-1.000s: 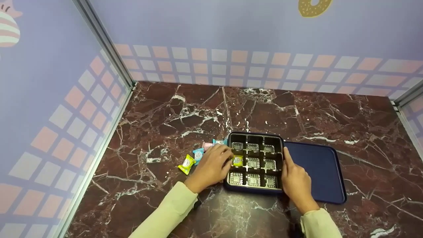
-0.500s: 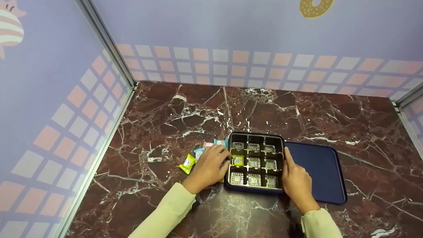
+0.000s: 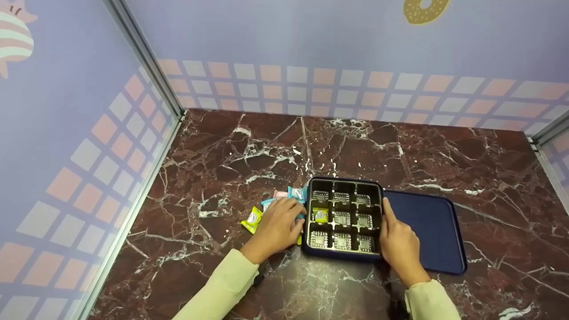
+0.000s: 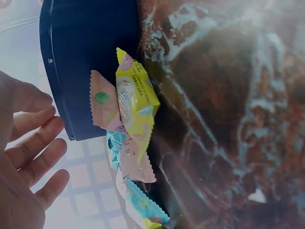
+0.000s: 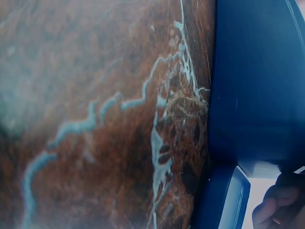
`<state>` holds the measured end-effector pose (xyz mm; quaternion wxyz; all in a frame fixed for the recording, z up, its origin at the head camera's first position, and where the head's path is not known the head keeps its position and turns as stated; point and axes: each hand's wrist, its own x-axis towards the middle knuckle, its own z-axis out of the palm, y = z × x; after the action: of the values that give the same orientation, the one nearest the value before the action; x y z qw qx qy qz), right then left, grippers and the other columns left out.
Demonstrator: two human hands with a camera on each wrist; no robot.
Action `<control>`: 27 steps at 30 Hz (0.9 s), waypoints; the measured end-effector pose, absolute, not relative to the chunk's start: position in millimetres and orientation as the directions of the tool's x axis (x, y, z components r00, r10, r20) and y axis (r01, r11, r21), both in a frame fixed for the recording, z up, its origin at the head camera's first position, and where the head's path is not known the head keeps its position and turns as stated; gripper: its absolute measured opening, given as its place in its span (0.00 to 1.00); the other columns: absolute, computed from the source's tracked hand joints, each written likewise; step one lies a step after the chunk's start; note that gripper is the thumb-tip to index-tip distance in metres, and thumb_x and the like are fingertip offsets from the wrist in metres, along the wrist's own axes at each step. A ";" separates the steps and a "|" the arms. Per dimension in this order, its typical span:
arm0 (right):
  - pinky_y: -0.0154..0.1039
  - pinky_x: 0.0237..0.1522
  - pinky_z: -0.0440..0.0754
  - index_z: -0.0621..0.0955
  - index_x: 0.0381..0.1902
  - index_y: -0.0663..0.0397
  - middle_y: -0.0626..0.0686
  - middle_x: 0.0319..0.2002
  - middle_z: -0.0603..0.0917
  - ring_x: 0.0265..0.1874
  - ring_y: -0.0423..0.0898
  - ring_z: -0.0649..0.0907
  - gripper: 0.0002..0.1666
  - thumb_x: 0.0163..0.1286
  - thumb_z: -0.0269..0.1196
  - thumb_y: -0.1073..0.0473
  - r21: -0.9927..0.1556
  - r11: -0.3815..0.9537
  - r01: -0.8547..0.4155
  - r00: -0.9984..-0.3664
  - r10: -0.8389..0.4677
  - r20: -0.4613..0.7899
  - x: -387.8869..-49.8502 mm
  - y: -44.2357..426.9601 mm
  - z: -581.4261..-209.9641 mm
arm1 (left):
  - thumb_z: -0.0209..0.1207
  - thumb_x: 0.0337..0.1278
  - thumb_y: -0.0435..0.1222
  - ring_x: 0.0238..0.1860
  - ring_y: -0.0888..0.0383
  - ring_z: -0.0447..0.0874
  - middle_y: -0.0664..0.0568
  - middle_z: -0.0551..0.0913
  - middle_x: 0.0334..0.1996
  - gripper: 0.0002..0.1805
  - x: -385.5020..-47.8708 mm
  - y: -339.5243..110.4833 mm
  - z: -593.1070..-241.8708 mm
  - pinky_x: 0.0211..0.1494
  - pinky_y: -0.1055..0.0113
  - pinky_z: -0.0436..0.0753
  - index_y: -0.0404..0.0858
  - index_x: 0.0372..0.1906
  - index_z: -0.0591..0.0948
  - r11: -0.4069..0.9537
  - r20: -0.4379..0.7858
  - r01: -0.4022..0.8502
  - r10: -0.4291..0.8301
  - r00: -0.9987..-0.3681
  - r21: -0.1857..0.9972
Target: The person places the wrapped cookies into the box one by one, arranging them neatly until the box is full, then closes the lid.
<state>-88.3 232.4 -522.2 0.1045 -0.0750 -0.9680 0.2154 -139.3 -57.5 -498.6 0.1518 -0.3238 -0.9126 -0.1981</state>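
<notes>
A dark blue box point(image 3: 342, 257) with a black nine-compartment insert stands on the marbled table. One yellow wrapped candy point(image 3: 320, 215) lies in its middle-left compartment. My left hand point(image 3: 276, 225) is just left of the box, above loose candies; the left wrist view shows its fingers spread, loosely bent and holding nothing. Beneath it are a yellow candy point(image 4: 137, 98), pink candies point(image 4: 103, 101) and blue candies point(image 4: 144, 200), beside the box wall. My right hand point(image 3: 400, 242) holds the box's right side, with one finger along the rim; its far fingers are partly hidden.
The dark blue lid point(image 3: 429, 231) lies flat to the right of the box, behind the right hand. Another yellow candy point(image 3: 252, 220) sits at the left end of the pile. Patterned walls point(image 3: 346, 89) stand at the back and sides of the table point(image 3: 249, 146).
My left hand has drawn back slightly left from the box rim, uncovering more of the blue candy and the yellow one in the compartment. The right hand and box stay in place.
</notes>
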 end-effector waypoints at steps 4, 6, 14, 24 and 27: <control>0.63 0.25 0.75 0.64 0.72 0.44 0.69 0.27 0.82 0.26 0.69 0.82 0.28 0.76 0.46 0.55 -0.433 0.895 0.107 -0.969 0.193 0.157 -88.2 232.6 -521.4 | 0.63 0.53 0.36 0.41 0.57 0.78 0.57 0.81 0.36 0.06 -138.9 -60.2 -500.7 0.50 0.62 0.77 0.44 0.37 0.82 0.706 0.419 0.658 0.530 -0.737 0.264; 0.63 0.25 0.75 0.64 0.72 0.44 0.69 0.27 0.82 0.26 0.69 0.82 0.27 0.77 0.45 0.55 -0.434 0.895 0.108 -0.969 0.192 0.155 -88.5 233.1 -521.6 | 0.62 0.54 0.37 0.40 0.58 0.78 0.58 0.82 0.36 0.06 -138.6 -61.3 -501.5 0.49 0.62 0.77 0.44 0.37 0.82 0.707 0.414 0.657 0.532 -0.739 0.263; 0.63 0.24 0.75 0.65 0.72 0.44 0.69 0.27 0.82 0.25 0.69 0.82 0.27 0.76 0.46 0.55 -0.434 0.895 0.104 -0.968 0.192 0.163 -89.1 233.1 -521.7 | 0.62 0.56 0.38 0.38 0.59 0.76 0.58 0.80 0.34 0.04 -135.2 -63.8 -502.6 0.46 0.64 0.77 0.45 0.36 0.83 0.718 0.378 0.638 0.529 -0.760 0.277; 0.62 0.23 0.75 0.64 0.72 0.44 0.69 0.26 0.82 0.25 0.68 0.82 0.28 0.76 0.47 0.56 -0.429 0.898 0.097 -0.969 0.185 0.167 -89.1 232.6 -522.3 | 0.62 0.55 0.40 0.34 0.59 0.71 0.59 0.77 0.30 0.03 -129.4 -71.1 -506.1 0.41 0.64 0.71 0.47 0.31 0.84 0.728 0.351 0.634 0.540 -0.765 0.262; 0.61 0.22 0.74 0.64 0.72 0.45 0.69 0.26 0.82 0.25 0.68 0.82 0.28 0.76 0.46 0.57 -0.430 0.898 0.091 -0.970 0.178 0.166 -89.0 232.2 -521.8 | 0.62 0.55 0.40 0.33 0.59 0.70 0.59 0.76 0.29 0.03 -127.8 -74.2 -507.2 0.40 0.64 0.70 0.47 0.29 0.82 0.729 0.353 0.638 0.545 -0.760 0.248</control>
<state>-89.0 232.2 -521.8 0.1012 -0.0695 -0.9690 0.2144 -127.8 -74.2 -507.2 0.1291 -0.3213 -0.9208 -0.1795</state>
